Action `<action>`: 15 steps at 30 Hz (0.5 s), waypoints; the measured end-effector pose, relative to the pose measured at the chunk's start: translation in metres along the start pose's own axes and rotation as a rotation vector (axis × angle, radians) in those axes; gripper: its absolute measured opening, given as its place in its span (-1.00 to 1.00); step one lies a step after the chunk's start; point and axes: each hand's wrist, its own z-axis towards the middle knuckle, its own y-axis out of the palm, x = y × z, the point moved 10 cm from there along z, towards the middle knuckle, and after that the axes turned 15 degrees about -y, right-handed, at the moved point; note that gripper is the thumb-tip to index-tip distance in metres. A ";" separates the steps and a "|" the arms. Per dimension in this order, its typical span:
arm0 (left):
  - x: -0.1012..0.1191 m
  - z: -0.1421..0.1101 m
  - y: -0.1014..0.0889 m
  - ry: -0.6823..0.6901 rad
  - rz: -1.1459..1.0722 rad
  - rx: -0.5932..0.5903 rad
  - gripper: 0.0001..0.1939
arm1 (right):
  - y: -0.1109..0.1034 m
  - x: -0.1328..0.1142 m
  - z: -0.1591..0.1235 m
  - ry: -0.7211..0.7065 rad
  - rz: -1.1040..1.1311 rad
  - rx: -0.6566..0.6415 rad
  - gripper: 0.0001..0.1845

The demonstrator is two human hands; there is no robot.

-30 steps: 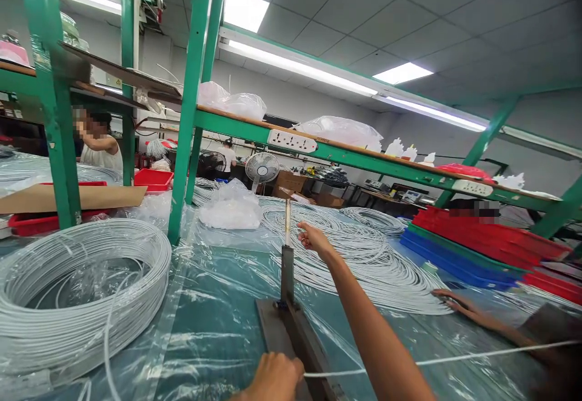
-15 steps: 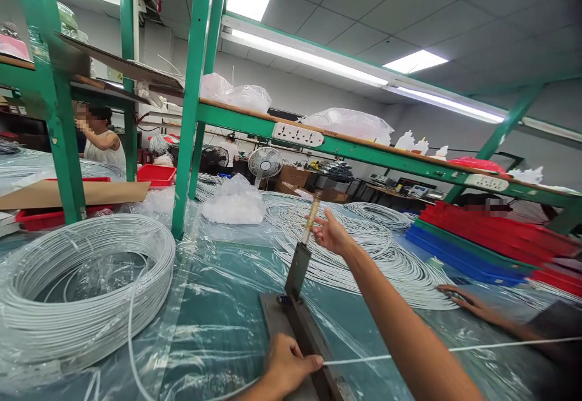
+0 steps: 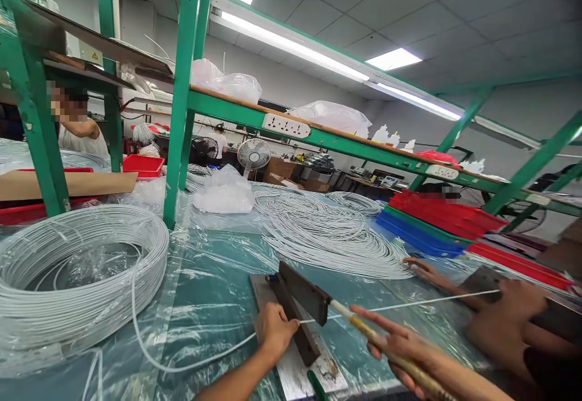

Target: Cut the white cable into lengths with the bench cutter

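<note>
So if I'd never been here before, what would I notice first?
Probably the thick coil of white cable at the near left. Next, the dark metal lever near the middle, with the right hand at its handle and the left hand pinching a white strand beside it. Farther right, bright red trays sit stacked above blue.

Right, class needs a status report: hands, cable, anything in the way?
Left hand pinching white cable; right hand on lever handle. Blade partly raised, cable crossing cutter base. Possible obstruction: left hand looks close.
</note>
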 end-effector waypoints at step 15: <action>0.001 -0.003 -0.001 0.030 0.018 0.010 -0.77 | 0.024 0.036 -0.011 -0.182 -0.352 -0.008 -0.62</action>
